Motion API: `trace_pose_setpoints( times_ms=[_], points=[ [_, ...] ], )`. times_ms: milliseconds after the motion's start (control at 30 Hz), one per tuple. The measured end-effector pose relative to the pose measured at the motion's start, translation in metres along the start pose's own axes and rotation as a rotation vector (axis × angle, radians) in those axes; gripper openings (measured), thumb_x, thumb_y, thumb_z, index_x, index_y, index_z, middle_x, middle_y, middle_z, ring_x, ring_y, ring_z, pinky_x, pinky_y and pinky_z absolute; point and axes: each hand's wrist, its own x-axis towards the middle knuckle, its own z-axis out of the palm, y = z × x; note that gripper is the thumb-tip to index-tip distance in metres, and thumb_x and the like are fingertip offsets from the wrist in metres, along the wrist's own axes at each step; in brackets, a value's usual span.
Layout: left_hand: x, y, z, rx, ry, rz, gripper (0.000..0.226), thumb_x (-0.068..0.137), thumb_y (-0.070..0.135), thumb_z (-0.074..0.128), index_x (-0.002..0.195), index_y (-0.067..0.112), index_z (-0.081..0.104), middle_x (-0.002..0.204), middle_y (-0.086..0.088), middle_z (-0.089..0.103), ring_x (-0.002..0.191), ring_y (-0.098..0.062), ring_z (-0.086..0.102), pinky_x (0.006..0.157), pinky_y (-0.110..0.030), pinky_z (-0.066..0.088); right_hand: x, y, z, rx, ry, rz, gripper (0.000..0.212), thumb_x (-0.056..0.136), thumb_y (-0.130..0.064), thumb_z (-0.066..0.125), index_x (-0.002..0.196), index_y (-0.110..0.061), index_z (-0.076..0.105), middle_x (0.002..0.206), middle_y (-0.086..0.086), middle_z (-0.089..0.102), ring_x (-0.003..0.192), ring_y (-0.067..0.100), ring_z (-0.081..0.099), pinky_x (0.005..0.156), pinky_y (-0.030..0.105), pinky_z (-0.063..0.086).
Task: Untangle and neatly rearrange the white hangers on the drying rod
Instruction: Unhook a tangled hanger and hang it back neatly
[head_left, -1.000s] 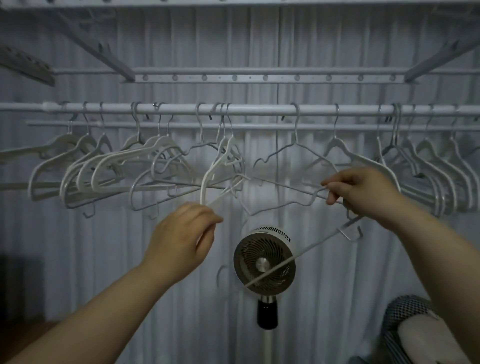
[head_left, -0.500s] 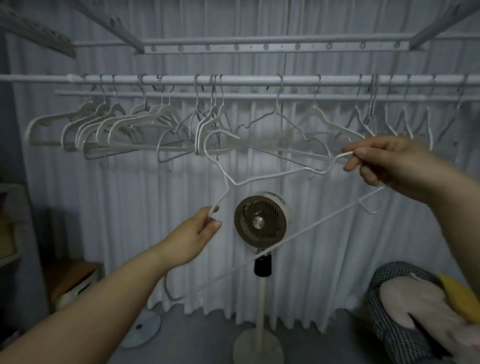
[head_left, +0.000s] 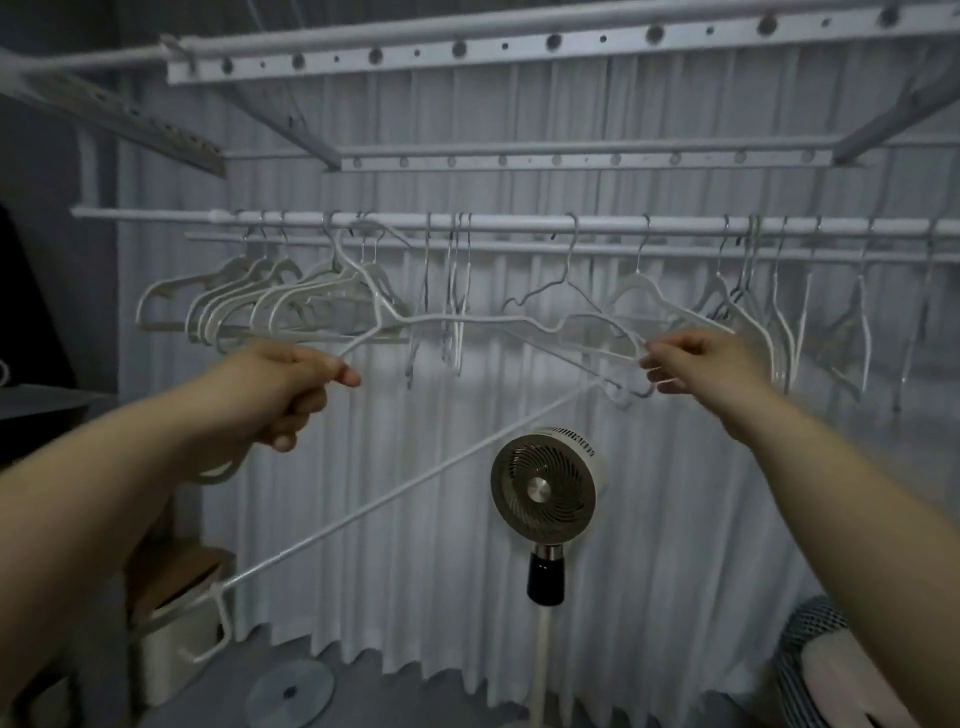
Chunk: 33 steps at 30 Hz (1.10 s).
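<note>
Several white hangers hang from the drying rod, bunched at the left and at the right. One thin white wire hanger is off the rod and held below it between both hands. My left hand grips its left end, fingers curled round the wire. My right hand pinches its right end. Its long bottom bar slants down to the lower left. The upper wire lies across the hangers that hang in the middle.
A standing fan on a pole is below the rod, in front of the white curtain. A perforated rack frame runs overhead. A low bin stands at the lower left and a checked cushion at the lower right.
My left hand has risen from low down to just under the rod and now grips the hanger's left end. The hanger has swung up toward level. The view has tilted back.
</note>
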Motion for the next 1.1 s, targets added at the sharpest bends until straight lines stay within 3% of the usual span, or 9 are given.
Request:
trace_pose_setpoints(
  times_ms=[67, 167, 300, 467, 567, 667, 800, 1000, 1100],
  points=[
    [0.002, 0.013, 0.003, -0.025, -0.014, 0.002, 0.031, 0.098, 0.016, 0.036, 0.076, 0.01, 0.057, 0.034, 0.003, 0.032, 0.02, -0.002, 0.024, 0.025, -0.009, 0.024, 0.004, -0.001, 0.008, -0.114, 0.08, -0.034, 0.015, 0.09, -0.007, 0.052, 0.099, -0.006, 0.065, 0.084, 0.008, 0.062, 0.079, 0.021, 0.059, 0.074, 0.025, 0.048],
    [0.013, 0.032, 0.016, -0.08, -0.079, -0.011, 0.03, 0.099, 0.016, 0.034, 0.077, 0.011, 0.054, 0.028, 0.004, 0.031, 0.019, -0.001, 0.023, 0.024, -0.007, 0.021, 0.011, -0.008, 0.015, -0.307, 0.147, -0.09, 0.028, 0.092, -0.011, 0.05, 0.116, -0.003, 0.062, 0.114, 0.009, 0.063, 0.111, 0.026, 0.056, 0.09, 0.03, 0.041],
    [0.048, 0.05, 0.042, -0.102, -0.108, 0.003, 0.03, 0.099, 0.015, 0.033, 0.076, 0.012, 0.052, 0.029, 0.007, 0.034, 0.019, -0.002, 0.028, 0.025, -0.007, 0.026, 0.036, -0.015, 0.021, -0.447, 0.145, -0.082, 0.033, 0.094, -0.014, 0.048, 0.123, -0.004, 0.056, 0.128, 0.016, 0.059, 0.119, 0.03, 0.053, 0.097, 0.034, 0.041],
    [0.099, 0.06, 0.071, -0.09, -0.136, 0.013, 0.027, 0.098, 0.01, 0.036, 0.075, 0.009, 0.05, 0.053, -0.004, 0.041, 0.019, -0.004, 0.043, 0.027, -0.013, 0.042, 0.074, -0.013, 0.031, -0.609, 0.102, 0.017, 0.045, 0.092, -0.019, 0.05, 0.134, -0.004, 0.044, 0.135, 0.017, 0.052, 0.123, 0.033, 0.049, 0.097, 0.033, 0.04],
    [0.122, 0.06, 0.079, -0.067, -0.124, 0.048, 0.025, 0.096, 0.008, 0.04, 0.073, 0.005, 0.052, 0.032, -0.002, 0.048, 0.019, -0.007, 0.046, 0.028, -0.015, 0.044, 0.093, -0.009, 0.039, -0.648, 0.069, 0.098, 0.043, 0.093, -0.021, 0.048, 0.129, 0.001, 0.047, 0.129, 0.02, 0.055, 0.118, 0.034, 0.051, 0.095, 0.034, 0.041],
    [0.138, 0.055, 0.081, -0.006, -0.122, 0.071, 0.022, 0.094, 0.006, 0.045, 0.074, 0.004, 0.055, 0.022, 0.003, 0.044, 0.018, -0.007, 0.042, 0.03, -0.014, 0.044, 0.108, 0.0, 0.049, -0.639, -0.015, 0.17, 0.035, 0.094, -0.019, 0.045, 0.114, 0.007, 0.058, 0.102, 0.02, 0.067, 0.084, 0.033, 0.063, 0.069, 0.033, 0.047],
    [0.156, 0.048, 0.081, 0.06, -0.094, 0.089, 0.015, 0.093, 0.007, 0.048, 0.086, 0.003, 0.06, 0.028, 0.002, 0.043, 0.016, -0.005, 0.034, 0.028, -0.009, 0.036, 0.118, 0.01, 0.056, -0.602, -0.042, 0.171, 0.027, 0.091, -0.006, 0.045, 0.104, 0.009, 0.063, 0.062, 0.007, 0.059, 0.047, 0.018, 0.048, 0.043, 0.023, 0.039],
    [0.171, 0.045, 0.084, 0.091, -0.026, 0.135, 0.01, 0.092, 0.006, 0.047, 0.092, 0.0, 0.056, 0.041, -0.006, 0.045, 0.014, -0.004, 0.026, 0.028, -0.005, 0.027, 0.126, 0.019, 0.063, -0.639, -0.027, 0.097, 0.033, 0.092, -0.02, 0.05, 0.103, 0.007, 0.066, 0.054, 0.002, 0.051, 0.045, 0.014, 0.044, 0.043, 0.021, 0.035],
    [0.179, 0.048, 0.09, 0.142, 0.032, 0.152, 0.012, 0.09, 0.004, 0.049, 0.09, -0.003, 0.059, 0.049, -0.01, 0.044, 0.015, -0.008, 0.027, 0.033, -0.008, 0.028, 0.13, 0.021, 0.06, -0.699, -0.029, 0.057, 0.027, 0.09, -0.014, 0.051, 0.089, 0.008, 0.067, 0.063, 0.011, 0.054, 0.06, 0.023, 0.05, 0.046, 0.022, 0.032]
  ],
)
